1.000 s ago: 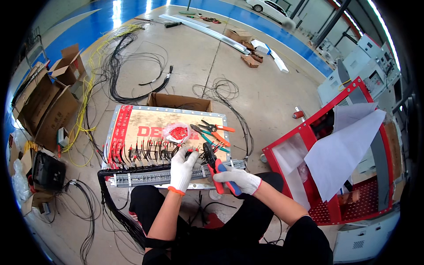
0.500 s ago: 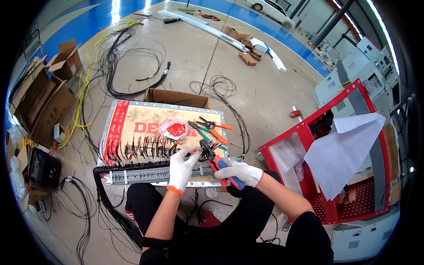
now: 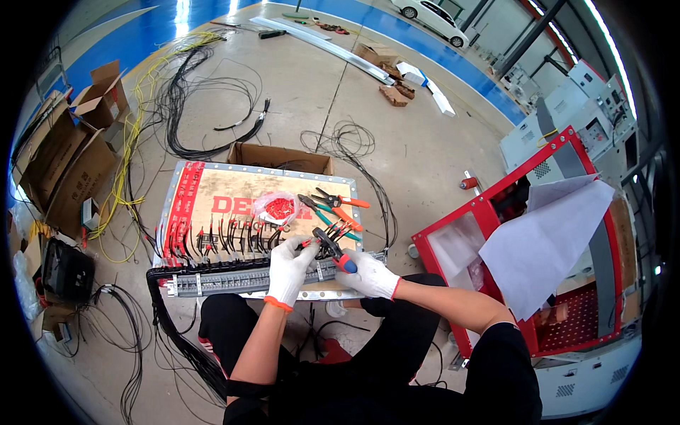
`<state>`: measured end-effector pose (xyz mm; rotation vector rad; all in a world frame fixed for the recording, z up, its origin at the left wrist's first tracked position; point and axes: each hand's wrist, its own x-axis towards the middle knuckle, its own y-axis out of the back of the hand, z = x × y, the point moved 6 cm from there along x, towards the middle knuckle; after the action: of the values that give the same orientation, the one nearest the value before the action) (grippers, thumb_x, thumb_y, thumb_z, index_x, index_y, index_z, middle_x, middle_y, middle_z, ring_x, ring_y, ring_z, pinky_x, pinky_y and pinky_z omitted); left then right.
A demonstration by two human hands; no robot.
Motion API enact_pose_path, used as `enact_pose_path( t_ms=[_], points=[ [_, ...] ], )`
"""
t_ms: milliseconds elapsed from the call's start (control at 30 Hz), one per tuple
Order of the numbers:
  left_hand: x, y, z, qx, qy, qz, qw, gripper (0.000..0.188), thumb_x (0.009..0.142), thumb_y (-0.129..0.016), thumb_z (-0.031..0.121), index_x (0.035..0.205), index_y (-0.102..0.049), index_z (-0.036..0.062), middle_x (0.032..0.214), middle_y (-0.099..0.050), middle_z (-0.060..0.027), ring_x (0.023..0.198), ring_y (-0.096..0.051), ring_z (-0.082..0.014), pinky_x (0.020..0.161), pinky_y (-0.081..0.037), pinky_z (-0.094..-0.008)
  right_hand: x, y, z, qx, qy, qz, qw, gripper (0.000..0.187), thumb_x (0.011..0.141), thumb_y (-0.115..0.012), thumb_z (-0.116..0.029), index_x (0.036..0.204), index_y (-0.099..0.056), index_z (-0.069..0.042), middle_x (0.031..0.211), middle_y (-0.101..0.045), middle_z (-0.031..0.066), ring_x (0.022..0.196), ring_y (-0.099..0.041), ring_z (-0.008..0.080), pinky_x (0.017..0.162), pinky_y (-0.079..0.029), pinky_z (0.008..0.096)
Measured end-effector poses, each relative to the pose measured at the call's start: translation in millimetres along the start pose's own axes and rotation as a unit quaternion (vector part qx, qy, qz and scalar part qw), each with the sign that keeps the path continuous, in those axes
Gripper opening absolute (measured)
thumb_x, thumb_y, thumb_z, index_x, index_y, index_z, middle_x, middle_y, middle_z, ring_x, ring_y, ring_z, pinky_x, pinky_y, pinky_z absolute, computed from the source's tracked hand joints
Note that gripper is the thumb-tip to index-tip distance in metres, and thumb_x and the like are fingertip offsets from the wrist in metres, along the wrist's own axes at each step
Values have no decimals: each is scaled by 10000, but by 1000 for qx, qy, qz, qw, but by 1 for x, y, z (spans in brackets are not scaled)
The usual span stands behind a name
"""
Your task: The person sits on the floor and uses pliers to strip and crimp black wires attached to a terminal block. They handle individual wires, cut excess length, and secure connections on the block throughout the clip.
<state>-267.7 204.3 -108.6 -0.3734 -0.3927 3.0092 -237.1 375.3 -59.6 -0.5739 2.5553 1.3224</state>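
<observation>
My right hand, in a white glove, is wrapped around crimping pliers with red and blue handles. The dark jaws point up and left, close to the left fingertips. My left hand, gloved too, pinches a wire with a red end beside the jaws; whether the jaws touch it I cannot tell. A row of black wires with red ends rises from a harness along a grey terminal strip. Beyond my hands lie a plastic bag of small red pieces, wire strippers with orange handles and green-handled pliers.
Everything rests on a wooden panel with a metal edge, across my knees. An open carton stands behind it. Right is a red metal frame with white sheeting. Left are cartons, a black case and loose cables.
My right hand has closed the plier handles together and covers more of them. It has shifted slightly, while my left hand keeps its pinch by the jaws.
</observation>
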Motion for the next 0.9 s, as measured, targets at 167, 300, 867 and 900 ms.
enact_pose_path(
  t_ms=[167, 300, 867, 900],
  points=[
    [-2, 3, 3, -37, -10, 10, 999, 271, 896, -684, 103, 1118, -646, -46, 829, -692, -76, 669, -648, -111, 587, -509, -238, -7, -3, -7, 248, -120, -171, 946, 413, 833, -723, -370, 1013, -580, -27, 819, -630, 91, 714, -627, 189, 673, -505, 318],
    [-5, 0, 6, -70, -48, 14, 996, 301, 919, -654, 85, 1183, -584, -41, 853, -681, -71, 789, -699, -169, 660, -554, -266, -13, -2, -6, 467, -158, -104, 864, 486, 827, -756, -363, 1117, -598, -7, 904, -611, 39, 764, -589, 100, 673, -491, 239],
    [-4, 0, 3, -28, -9, 20, 999, 227, 912, -673, 124, 1101, -704, 2, 759, -666, -17, 563, -572, -54, 508, -440, -207, -3, 14, -1, 304, -137, -170, 927, 732, 783, -771, -372, 1325, -504, 42, 1057, -610, 115, 955, -577, 159, 851, -467, 269],
    [-4, 1, 4, -25, -7, 24, 999, 228, 910, -677, 126, 1097, -704, -1, 762, -667, -18, 560, -569, -53, 505, -437, -207, -4, 19, -9, 281, -130, -163, 937, 687, 788, -761, -370, 1280, -523, 46, 1009, -615, 111, 892, -589, 147, 782, -479, 271]
  ],
)
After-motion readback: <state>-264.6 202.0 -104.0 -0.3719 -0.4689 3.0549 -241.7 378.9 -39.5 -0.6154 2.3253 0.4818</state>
